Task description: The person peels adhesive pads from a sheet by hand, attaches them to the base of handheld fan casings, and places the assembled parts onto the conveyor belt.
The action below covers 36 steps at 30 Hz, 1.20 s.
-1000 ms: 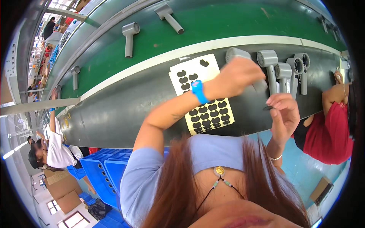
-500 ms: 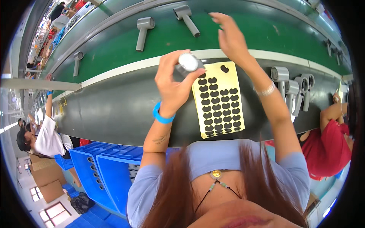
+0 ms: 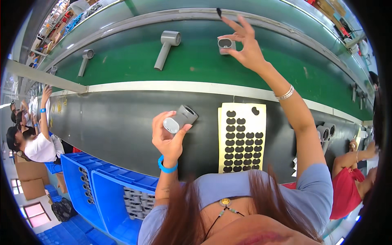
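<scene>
At the far left a grey metal bar (image 3: 45,76) crosses over the green conveyor belt (image 3: 122,61), and a co-worker in a white shirt (image 3: 38,146) sits beyond the blue plastic crates (image 3: 112,196), which hold grey rounded parts (image 3: 139,200). Two T-shaped grey dryers (image 3: 165,49) lie on the belt, touched by neither hand. Over the dark desk (image 3: 122,114), the person's left hand (image 3: 166,141) has its grip pinching a grey dryer with a pale oval end (image 3: 183,118); that end bears no black piece. Right of it lies a pale yellow backing sheet (image 3: 255,124) with rows of black notched oval stickers (image 3: 241,142): the upper right rows have gaps, one sticker sits askew at the top corner, and the lower rows look full, so much of it seems unused. The right hand (image 3: 247,45), over the belt, has thumb and fingers closed around a grey dryer with a dark end face (image 3: 224,43), while a small black piece (image 3: 219,12) is at a raised fingertip. Whether that dark face is covered or bare, I cannot tell. The right forearm (image 3: 300,112) partly blocks the grey dryers grouped on the desk (image 3: 323,132), near a co-worker in red (image 3: 347,188).
</scene>
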Each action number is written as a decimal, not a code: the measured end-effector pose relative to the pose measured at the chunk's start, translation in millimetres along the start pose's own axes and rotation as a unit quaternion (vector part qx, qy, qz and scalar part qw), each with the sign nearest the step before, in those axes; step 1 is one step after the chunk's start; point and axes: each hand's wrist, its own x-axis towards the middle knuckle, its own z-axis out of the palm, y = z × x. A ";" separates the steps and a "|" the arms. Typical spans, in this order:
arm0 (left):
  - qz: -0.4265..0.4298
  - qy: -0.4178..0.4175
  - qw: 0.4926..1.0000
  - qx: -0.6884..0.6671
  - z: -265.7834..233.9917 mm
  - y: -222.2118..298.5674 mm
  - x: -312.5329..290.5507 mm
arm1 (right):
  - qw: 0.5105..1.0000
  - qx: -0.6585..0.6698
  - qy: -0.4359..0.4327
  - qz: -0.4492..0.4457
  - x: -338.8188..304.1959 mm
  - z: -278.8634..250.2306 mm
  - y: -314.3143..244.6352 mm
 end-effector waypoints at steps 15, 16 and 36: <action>0.081 -0.066 0.993 0.047 4.1 -17.6 3.3 | 0.992 -0.126 0.002 -0.023 -7.1 3.6 -10.3; 0.083 -0.069 0.993 0.046 4.2 -17.9 3.7 | 0.989 -0.145 0.002 -0.035 -6.1 4.8 -10.1; 0.092 -0.058 0.994 0.022 5.9 -12.7 11.3 | 0.902 -0.344 -0.257 -0.044 -22.2 -25.7 22.1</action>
